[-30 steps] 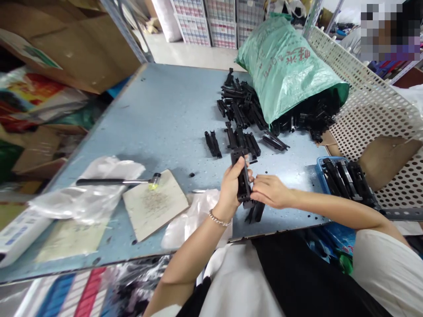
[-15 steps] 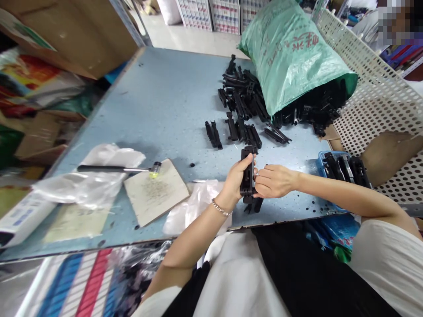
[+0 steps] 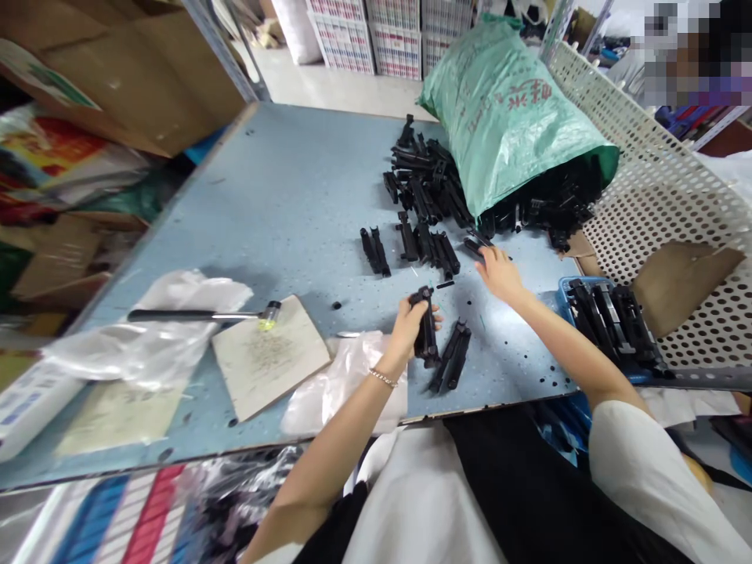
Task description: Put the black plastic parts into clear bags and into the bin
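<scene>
My left hand (image 3: 405, 329) is closed around a long black plastic part (image 3: 427, 333), held above the table near its front edge. My right hand (image 3: 499, 274) stretches forward, thumb and fingers apart, its fingertips at a slim black piece (image 3: 473, 246) by the green sack; whether they press on it cannot be made out. Between my arms lies a pair of black parts (image 3: 452, 357) side by side. Farther forward, several similar parts (image 3: 435, 244) lie in a short row. A small black strip (image 3: 445, 285) rests just beyond my left hand.
A green woven sack (image 3: 505, 117) spills black parts (image 3: 420, 176) onto the blue table (image 3: 282, 172). At right, a blue basket (image 3: 565, 301) holds black parts beside a perforated cream panel (image 3: 663, 235). To the left lie a hammer (image 3: 193, 316), a board (image 3: 276, 384) and plastic bags (image 3: 346, 380).
My right hand has left the part in my left hand and moved forward to the pieces by the sack. My left hand keeps its part, now slightly lower and further left.
</scene>
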The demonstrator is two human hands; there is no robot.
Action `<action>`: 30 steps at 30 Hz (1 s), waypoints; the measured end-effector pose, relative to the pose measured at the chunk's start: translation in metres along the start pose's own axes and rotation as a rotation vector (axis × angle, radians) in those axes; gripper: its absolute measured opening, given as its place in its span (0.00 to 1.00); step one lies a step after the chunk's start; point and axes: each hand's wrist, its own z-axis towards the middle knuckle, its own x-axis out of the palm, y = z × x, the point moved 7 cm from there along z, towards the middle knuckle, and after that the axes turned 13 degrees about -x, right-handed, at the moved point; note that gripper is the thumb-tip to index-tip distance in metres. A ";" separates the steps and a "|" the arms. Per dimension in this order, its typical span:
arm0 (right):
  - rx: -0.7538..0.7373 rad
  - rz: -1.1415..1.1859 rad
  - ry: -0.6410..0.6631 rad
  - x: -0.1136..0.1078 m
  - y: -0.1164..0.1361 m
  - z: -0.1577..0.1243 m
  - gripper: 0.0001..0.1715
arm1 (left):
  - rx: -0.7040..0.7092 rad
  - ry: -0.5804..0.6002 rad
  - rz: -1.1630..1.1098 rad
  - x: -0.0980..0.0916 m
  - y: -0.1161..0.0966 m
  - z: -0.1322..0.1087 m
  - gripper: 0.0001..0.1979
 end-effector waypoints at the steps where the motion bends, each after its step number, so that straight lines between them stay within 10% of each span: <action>1: 0.091 -0.014 -0.014 0.002 -0.022 0.008 0.25 | -0.018 -0.006 0.067 0.000 0.014 0.003 0.20; 5: 0.306 0.087 0.014 0.020 -0.070 0.019 0.28 | 0.146 -0.037 0.361 0.004 0.046 0.000 0.13; 10: 0.209 0.311 0.052 0.045 -0.028 -0.012 0.24 | 0.395 -0.083 0.711 0.014 0.035 -0.012 0.18; 16: -0.157 0.612 -0.095 0.024 0.076 -0.080 0.24 | 0.273 0.124 0.041 0.028 -0.009 -0.020 0.27; 22: -0.301 0.361 -0.301 -0.030 0.089 -0.060 0.25 | 0.071 0.258 -0.065 0.049 -0.004 -0.054 0.24; 27: -0.040 0.858 -0.127 -0.003 0.086 -0.046 0.31 | 0.074 0.199 -0.055 0.042 -0.008 -0.057 0.25; 30: -0.181 0.829 -0.022 0.001 0.108 -0.057 0.32 | 0.023 0.205 -0.124 0.032 -0.019 -0.052 0.24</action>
